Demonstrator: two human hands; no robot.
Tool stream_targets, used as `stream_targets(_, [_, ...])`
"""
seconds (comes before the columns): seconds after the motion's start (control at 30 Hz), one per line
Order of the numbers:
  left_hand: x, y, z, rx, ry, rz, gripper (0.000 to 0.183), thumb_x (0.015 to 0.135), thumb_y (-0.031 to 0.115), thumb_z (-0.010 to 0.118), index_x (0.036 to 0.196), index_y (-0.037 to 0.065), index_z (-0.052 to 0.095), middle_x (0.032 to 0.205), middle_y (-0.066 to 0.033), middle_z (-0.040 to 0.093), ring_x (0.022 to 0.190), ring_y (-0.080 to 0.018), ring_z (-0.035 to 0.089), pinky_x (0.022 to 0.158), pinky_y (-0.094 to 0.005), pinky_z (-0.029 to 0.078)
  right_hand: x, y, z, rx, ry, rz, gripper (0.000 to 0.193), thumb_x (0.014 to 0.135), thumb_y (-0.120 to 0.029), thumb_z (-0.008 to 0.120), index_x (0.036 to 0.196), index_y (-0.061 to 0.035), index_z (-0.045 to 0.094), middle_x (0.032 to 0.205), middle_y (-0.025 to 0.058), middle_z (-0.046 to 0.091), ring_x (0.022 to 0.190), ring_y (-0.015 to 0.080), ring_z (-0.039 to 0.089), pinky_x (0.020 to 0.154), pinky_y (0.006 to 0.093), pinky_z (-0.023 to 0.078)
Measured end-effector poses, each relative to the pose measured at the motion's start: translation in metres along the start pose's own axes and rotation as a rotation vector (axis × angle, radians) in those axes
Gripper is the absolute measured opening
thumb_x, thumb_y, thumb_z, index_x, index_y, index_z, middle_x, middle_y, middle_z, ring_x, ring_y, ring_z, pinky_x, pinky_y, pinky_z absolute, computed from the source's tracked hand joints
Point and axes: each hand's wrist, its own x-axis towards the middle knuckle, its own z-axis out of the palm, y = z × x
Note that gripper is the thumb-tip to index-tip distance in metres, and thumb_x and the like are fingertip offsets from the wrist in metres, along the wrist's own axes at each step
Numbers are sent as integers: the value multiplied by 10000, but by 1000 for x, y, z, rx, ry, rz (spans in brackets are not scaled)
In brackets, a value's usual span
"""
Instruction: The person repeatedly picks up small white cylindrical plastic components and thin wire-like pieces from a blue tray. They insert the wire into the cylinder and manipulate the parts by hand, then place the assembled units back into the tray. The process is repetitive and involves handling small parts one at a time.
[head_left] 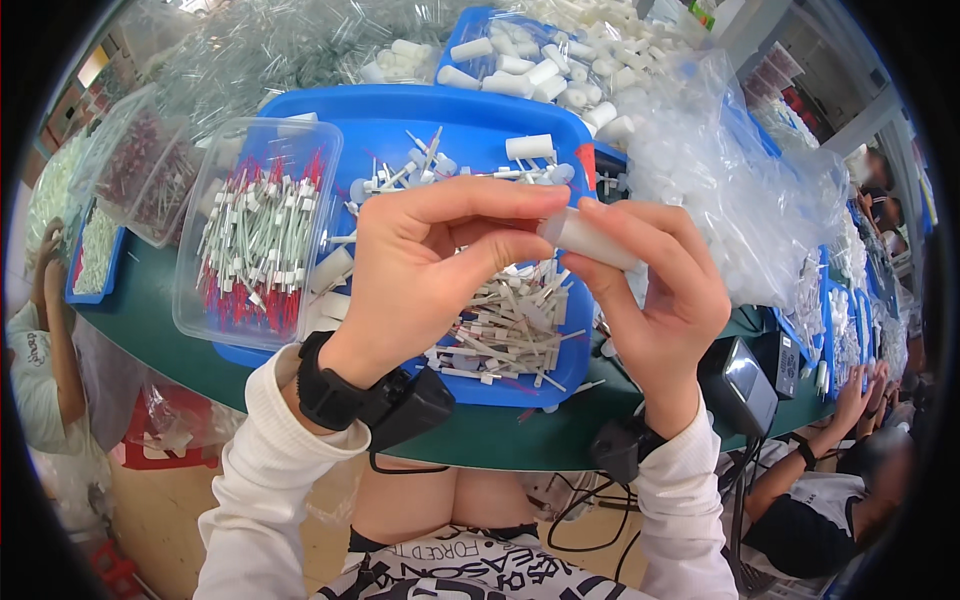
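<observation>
Above the blue tray (400,100), my right hand (660,290) grips a short white plastic cylinder (597,243) between thumb and fingers. My left hand (410,265) pinches a small translucent cap-like piece (551,228) at the cylinder's left end. How far the two fit together is hidden by the fingertips. Beneath my hands lie many thin white wired pieces (515,325) in the tray. More pieces with pale round ends (425,165) lie toward its back, next to a loose white cylinder (530,148).
Left of the tray, a clear plastic box (258,240) holds wired pieces with red leads. Behind stand a blue bin of white cylinders (510,75) and clear plastic bags (720,180). A black device (738,385) stands at the right table edge. Other people sit at both sides.
</observation>
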Motion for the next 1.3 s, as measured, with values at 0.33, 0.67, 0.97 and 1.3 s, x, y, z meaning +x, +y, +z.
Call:
stream_targets(0.33, [0,3,-5,154,-41,93,254,681,-134,653,921,-61,618,975,-167,604,905,-210,598,776,-296,514,-9,-4,5,181,-28,232,265,698,11,688,959,4,641,867,119,650,728,161,621,642,245,478])
stream_targets(0.67, [-2,0,-4,115,-48,107,279,665,-156,647,919,-41,635,928,-174,626,861,-207,613,736,-283,508,-13,-4,9,206,28,161,308,648,41,709,947,5,646,862,125,650,753,200,628,656,261,490])
stream_targets(0.97, [-1,12,-6,88,-65,121,316,614,-140,690,908,-43,627,932,-168,606,852,-219,603,739,-309,505,-7,-7,5,256,10,44,315,637,-27,745,934,5,647,866,133,653,746,214,637,643,275,500])
stream_targets(1.3, [3,16,-13,390,-168,259,290,582,-101,735,846,-15,652,865,-145,631,823,-209,615,719,-295,495,-13,-18,2,174,-25,232,290,668,-18,721,941,31,636,840,132,653,708,203,635,632,258,492])
